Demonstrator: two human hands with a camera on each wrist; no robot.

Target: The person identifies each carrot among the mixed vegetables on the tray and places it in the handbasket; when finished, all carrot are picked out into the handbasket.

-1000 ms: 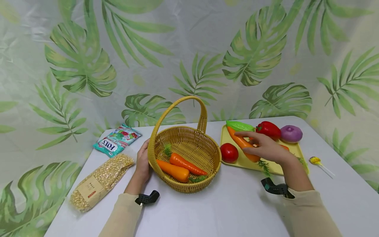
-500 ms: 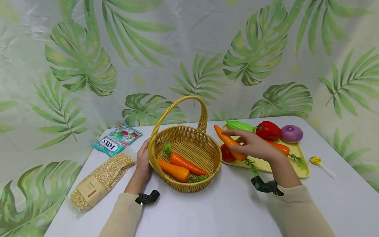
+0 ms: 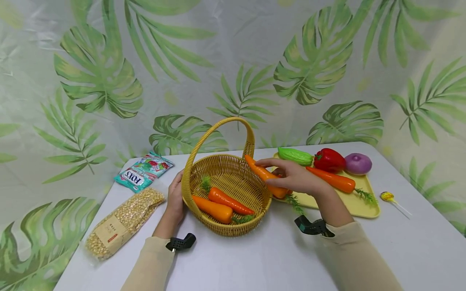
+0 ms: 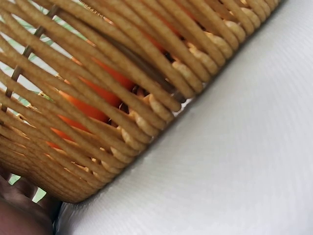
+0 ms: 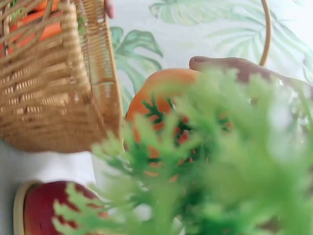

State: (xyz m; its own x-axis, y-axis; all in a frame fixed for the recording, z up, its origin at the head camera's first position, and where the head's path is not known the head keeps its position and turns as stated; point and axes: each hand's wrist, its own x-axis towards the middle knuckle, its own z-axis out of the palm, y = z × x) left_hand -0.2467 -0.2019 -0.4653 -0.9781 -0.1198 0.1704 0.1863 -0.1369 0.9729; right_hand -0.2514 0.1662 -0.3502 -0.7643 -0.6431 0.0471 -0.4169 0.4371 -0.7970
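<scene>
My right hand (image 3: 296, 176) pinches an orange carrot (image 3: 263, 171) between thumb and fingers, over the right rim of a wicker basket (image 3: 236, 231). The carrot's tip points up and left; its green leaves (image 5: 210, 161) fill much of the right wrist view. My left hand (image 3: 176, 200) holds the basket's left side; some of its fingers are hidden behind the wicker. Inside the basket lie a redder carrot (image 3: 231, 201) and an orange carrot (image 3: 212, 209). In the left wrist view, the basket's woven wall (image 4: 98, 103) stands on the white table, with orange showing through gaps.
On the yellow tray (image 3: 327, 204) are a carrot (image 3: 335, 179), a red bell pepper (image 3: 329, 160), a green gourd-like vegetable (image 3: 295, 156) and a purple onion (image 3: 358, 164). A tomato (image 5: 54, 208) sits below the basket rim. A lollipop (image 3: 387, 197), candy bag (image 3: 143, 171) and corn kernel bag (image 3: 123, 224) lie around.
My right hand has carried the carrot left from above the tray to the basket's right rim, uncovering another carrot on the tray. The left hand and basket have stayed in place.
</scene>
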